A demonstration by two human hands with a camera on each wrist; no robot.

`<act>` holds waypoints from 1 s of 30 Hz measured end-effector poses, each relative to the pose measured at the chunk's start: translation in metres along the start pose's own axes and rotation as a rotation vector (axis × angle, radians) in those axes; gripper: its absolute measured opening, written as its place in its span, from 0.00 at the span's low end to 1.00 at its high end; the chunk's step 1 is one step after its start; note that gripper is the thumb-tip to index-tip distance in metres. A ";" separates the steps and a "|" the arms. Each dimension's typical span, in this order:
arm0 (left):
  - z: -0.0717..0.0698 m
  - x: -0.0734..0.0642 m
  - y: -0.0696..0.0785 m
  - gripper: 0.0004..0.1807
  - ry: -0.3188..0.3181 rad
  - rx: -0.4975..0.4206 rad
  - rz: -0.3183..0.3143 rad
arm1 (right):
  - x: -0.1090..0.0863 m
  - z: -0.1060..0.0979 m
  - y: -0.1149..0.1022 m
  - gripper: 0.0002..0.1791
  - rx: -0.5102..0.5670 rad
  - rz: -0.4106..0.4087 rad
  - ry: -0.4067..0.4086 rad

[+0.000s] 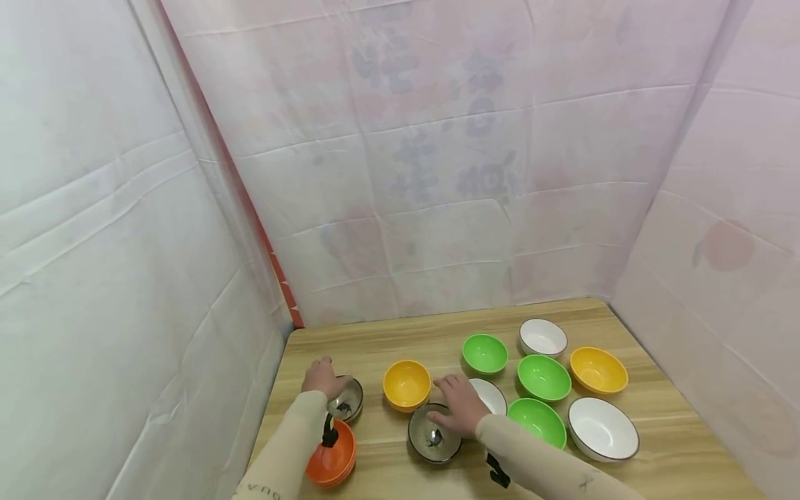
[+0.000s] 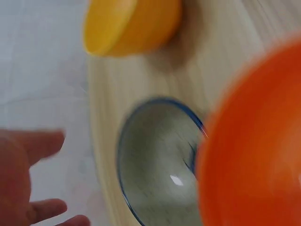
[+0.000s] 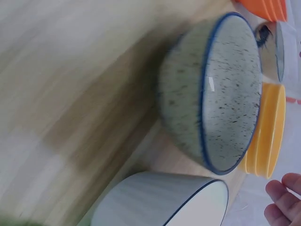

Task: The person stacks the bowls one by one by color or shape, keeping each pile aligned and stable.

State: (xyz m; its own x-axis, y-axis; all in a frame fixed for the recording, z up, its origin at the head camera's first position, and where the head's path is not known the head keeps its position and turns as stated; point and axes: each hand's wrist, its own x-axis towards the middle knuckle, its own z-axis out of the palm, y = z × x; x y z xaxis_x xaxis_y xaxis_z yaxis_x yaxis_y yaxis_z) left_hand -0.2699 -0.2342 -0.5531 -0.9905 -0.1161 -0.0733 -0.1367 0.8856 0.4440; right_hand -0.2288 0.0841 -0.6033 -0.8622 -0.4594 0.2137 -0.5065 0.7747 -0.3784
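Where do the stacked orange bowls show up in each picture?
Head: orange bowl stack near the bottom, left of centre.
Left wrist: large and blurred, filling the right side.
Right wrist: top right corner, cut off by the edge.
Shared landmark: yellow bowl stack, low centre, top and right respectively.

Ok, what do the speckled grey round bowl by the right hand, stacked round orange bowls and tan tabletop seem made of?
Speckled grey round bowl: probably glossy glazed ceramic, from its sharp highlight and speckles.
Stacked round orange bowls: likely smooth plastic, given even, saturated colour.
Tan tabletop: seemingly satin wood or laminate; streaked grain fits either.
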 end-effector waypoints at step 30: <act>0.049 0.023 -0.039 0.66 -0.299 0.116 -0.107 | -0.045 0.004 0.006 0.62 -0.193 -0.212 -0.083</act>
State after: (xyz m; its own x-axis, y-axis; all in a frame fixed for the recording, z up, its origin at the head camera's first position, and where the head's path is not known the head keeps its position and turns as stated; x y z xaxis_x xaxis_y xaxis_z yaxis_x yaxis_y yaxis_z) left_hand -0.2870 -0.2493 -0.6158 -0.9206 -0.0890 -0.3803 -0.2198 0.9229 0.3160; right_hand -0.1930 0.1074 -0.6185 -0.7371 -0.6478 0.1922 -0.6746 0.7220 -0.1535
